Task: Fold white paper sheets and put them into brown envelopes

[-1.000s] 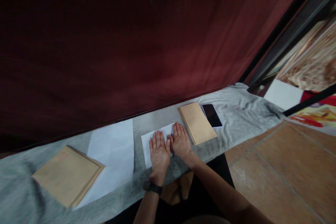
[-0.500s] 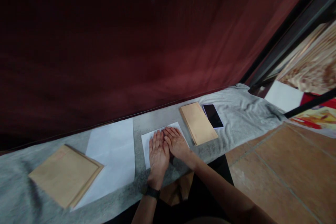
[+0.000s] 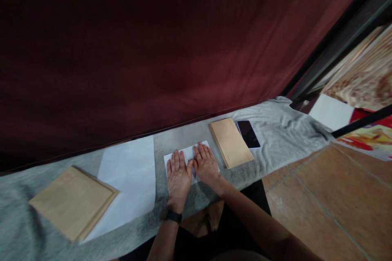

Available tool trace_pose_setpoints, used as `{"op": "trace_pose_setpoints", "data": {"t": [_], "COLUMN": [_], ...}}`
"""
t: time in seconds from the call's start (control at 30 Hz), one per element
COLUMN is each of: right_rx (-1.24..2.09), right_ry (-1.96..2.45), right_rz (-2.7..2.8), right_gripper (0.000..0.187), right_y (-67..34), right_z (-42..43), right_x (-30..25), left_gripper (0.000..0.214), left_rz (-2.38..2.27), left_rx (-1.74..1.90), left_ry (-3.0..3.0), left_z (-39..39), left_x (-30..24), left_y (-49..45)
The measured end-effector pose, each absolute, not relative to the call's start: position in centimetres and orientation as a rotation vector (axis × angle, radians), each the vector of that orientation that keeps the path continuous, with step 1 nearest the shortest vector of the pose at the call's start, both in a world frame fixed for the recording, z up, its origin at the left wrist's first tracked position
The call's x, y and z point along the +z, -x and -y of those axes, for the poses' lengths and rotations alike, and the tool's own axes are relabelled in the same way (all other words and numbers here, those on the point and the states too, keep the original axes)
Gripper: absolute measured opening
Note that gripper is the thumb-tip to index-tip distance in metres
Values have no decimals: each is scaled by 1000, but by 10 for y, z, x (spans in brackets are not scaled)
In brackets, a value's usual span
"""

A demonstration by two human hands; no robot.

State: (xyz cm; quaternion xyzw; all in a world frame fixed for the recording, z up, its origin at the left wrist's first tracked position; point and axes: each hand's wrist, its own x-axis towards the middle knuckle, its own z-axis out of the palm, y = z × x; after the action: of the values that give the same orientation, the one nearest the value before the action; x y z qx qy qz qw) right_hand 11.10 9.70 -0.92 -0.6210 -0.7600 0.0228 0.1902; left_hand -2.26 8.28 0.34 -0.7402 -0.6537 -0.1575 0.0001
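Both palms press down on a small white sheet of paper (image 3: 186, 151), which looks folded and lies on the grey cloth. My left hand (image 3: 179, 173) is flat on its left part, fingers stretched away from me. On the right part rests my right hand (image 3: 206, 167), its fingers also straight and slightly spread. The thumbs nearly meet above the middle of the paper. Just right of my right hand lies a stack of brown envelopes (image 3: 232, 142). Larger white sheets (image 3: 131, 175) lie to the left of my left hand.
Another stack of brown envelopes (image 3: 72, 204) overlaps the white sheets at the left. A dark-screened phone (image 3: 248, 133) lies beside the right stack. The grey cloth (image 3: 275, 130) covers a narrow surface against a dark red panel (image 3: 183, 49). Tiled floor (image 3: 321, 195) shows at the right.
My left hand has slid left over the paper, opening a gap between the hands. My right hand has shifted only slightly and stays flat.
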Motion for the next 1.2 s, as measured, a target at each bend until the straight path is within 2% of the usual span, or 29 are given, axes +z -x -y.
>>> {"op": "trace_pose_setpoints", "data": {"t": [0.2,0.77,1.0,1.2], "right_rx": [-4,-101,-111,-68], "right_ry": [1806,1814,1794,1783], "right_rz": [1991,2005,1994,1980], "right_gripper": [65,65,63,63], "right_y": [-112,-118,-119,-120], "right_z": [-95,-94,-94,-97], "right_x": [-15,-17,-23,-21], "left_gripper": [67,71,64,59], "left_rz": [2074,2066,2005,1834], "left_rx": [-592,-676,-637,-598], "left_ry": [2251,2143,2137,2363], "left_z": [-75,-59,-36,-10], "left_x": [-1,-9,-5,0], "left_y": [29,39,39,21]}}
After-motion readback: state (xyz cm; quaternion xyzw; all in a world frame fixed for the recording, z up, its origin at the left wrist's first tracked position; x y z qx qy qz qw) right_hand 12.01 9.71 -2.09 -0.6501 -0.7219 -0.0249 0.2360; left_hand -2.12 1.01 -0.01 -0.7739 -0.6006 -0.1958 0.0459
